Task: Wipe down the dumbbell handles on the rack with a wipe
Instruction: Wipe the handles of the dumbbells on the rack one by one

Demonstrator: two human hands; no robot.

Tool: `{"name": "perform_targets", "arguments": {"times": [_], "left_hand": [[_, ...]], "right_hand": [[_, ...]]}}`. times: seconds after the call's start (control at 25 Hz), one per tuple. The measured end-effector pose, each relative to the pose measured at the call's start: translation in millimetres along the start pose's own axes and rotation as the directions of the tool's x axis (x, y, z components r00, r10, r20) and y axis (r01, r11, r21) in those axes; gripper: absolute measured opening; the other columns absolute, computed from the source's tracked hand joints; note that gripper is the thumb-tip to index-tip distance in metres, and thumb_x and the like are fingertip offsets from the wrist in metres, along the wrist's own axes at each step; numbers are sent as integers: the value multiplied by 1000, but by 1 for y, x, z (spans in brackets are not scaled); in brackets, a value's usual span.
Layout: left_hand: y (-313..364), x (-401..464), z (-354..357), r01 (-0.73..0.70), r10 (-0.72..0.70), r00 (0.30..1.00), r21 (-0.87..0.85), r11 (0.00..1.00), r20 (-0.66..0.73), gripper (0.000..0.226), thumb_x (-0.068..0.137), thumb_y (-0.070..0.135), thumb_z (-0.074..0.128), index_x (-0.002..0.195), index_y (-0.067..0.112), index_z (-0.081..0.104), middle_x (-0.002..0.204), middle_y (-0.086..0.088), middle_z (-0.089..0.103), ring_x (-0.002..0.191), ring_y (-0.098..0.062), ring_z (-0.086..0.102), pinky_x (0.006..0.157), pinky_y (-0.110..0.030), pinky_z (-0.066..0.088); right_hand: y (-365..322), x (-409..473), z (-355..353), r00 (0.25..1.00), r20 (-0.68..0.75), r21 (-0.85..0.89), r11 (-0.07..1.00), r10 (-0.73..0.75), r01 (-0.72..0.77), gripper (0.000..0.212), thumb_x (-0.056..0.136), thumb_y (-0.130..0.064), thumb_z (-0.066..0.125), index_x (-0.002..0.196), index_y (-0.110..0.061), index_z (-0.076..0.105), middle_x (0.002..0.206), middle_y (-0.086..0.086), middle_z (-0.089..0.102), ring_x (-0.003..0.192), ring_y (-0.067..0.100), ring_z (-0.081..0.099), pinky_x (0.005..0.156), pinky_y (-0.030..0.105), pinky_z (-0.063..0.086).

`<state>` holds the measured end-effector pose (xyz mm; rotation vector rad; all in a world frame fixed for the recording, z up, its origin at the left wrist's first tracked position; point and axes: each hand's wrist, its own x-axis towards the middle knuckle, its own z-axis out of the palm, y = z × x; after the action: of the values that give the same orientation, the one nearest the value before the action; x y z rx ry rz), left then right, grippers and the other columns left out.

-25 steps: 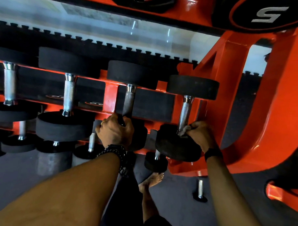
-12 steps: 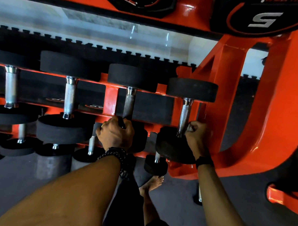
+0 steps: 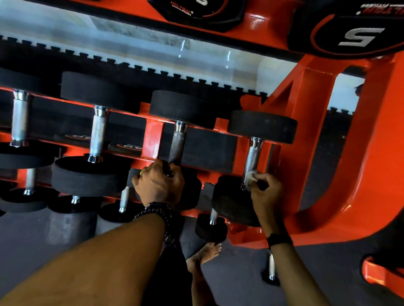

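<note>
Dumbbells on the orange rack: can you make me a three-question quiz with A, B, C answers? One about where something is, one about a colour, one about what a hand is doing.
1. Where is the white wipe?
A. On the floor
B. At the near end of the rightmost dumbbell handle
C. On the "5" plate

2. What colour is the rack frame?
A. Blue
B. Green
C. Orange

3. What is the left hand doing?
A. Gripping the next dumbbell's handle
B. Hanging loose
C. Waving

Answers:
1 B, the right hand pinches the wipe against that handle.
2 C, the painted steel is orange.
3 A, its fingers curl round the dark handle's near end.
</note>
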<state>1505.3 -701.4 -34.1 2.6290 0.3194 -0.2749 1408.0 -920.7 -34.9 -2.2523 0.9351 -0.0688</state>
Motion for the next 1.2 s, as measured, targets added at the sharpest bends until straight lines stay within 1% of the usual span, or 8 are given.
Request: {"name": "perform_targets", "arguments": {"times": [0.08, 0.2, 0.4, 0.64, 0.8, 0.92, 1.0, 1.2], "left_hand": [[-1, 0, 1, 4, -4, 1000, -3, 1000, 1, 37, 77, 41, 45, 77, 11, 67, 77, -19, 69, 78, -41, 64, 85, -44, 40], [-1, 0, 3, 9, -9, 1000, -16, 1000, -11, 36, 77, 40, 45, 76, 11, 67, 75, -19, 69, 76, -41, 64, 84, -44, 40], [-2, 0, 1, -5, 5, 1000, -5, 1000, 3, 36, 78, 40, 45, 76, 10, 66, 76, -19, 69, 76, -40, 64, 86, -44, 40], [-2, 1, 1, -12, 12, 1000, 1, 1000, 7, 36, 78, 41, 44, 76, 12, 65, 77, -16, 69, 77, -38, 64, 86, -44, 40], [-2, 1, 2, -19, 19, 1000, 11, 1000, 6, 35, 77, 39, 46, 75, 11, 66, 74, -15, 69, 75, -38, 65, 85, -45, 42], [-2, 0, 2, -21, 21, 1000, 5, 1000, 3, 37, 77, 41, 43, 74, 11, 65, 74, -16, 69, 74, -39, 65, 84, -44, 42], [-1, 1, 2, -16, 16, 1000, 1, 1000, -14, 41, 77, 43, 39, 73, 11, 65, 73, -17, 68, 74, -39, 64, 84, -45, 43], [-2, 0, 2, -35, 35, 999, 24, 999, -8, 50, 76, 47, 33, 74, 9, 65, 74, -17, 69, 73, -40, 64, 83, -46, 45]], "right_hand": [[-15, 19, 12, 994, -103, 162, 987, 30, -13, 12, 85, -27, 64, 89, -18, 72, 85, -1, 73, 78, 16, 68, 75, 37, 56], [-23, 59, 19, 973, -227, 144, 990, 33, 0, 15, 84, -21, 61, 89, -14, 73, 85, 2, 74, 74, 19, 69, 71, 39, 57], [21, 13, 23, 999, -4, 102, 994, 32, -31, 28, 86, -38, 50, 74, -20, 69, 73, 4, 70, 70, 24, 67, 67, 48, 54], [2, 84, 20, 996, -92, 119, 993, 10, 1, 14, 78, -18, 52, 65, -15, 55, 61, 1, 60, 57, 22, 57, 54, 46, 49], [23, 24, 13, 982, 176, 12, 997, 71, -74, 12, 65, -14, 46, 65, -17, 59, 58, -2, 61, 58, 22, 60, 55, 45, 50], [-1, 56, 11, 984, 127, 117, 983, 128, -143, 17, 85, -13, 52, 74, -13, 65, 72, 7, 68, 67, 29, 66, 60, 45, 56], [-21, 78, 7, 979, 107, 212, 958, 173, -193, 17, 93, -3, 50, 83, -7, 63, 75, 8, 62, 65, 22, 59, 55, 29, 50], [21, 32, 2, 931, 342, 182, 964, 123, -194, 36, 83, -29, 55, 65, 2, 51, 58, 3, 47, 56, 15, 43, 57, 35, 34]]}}
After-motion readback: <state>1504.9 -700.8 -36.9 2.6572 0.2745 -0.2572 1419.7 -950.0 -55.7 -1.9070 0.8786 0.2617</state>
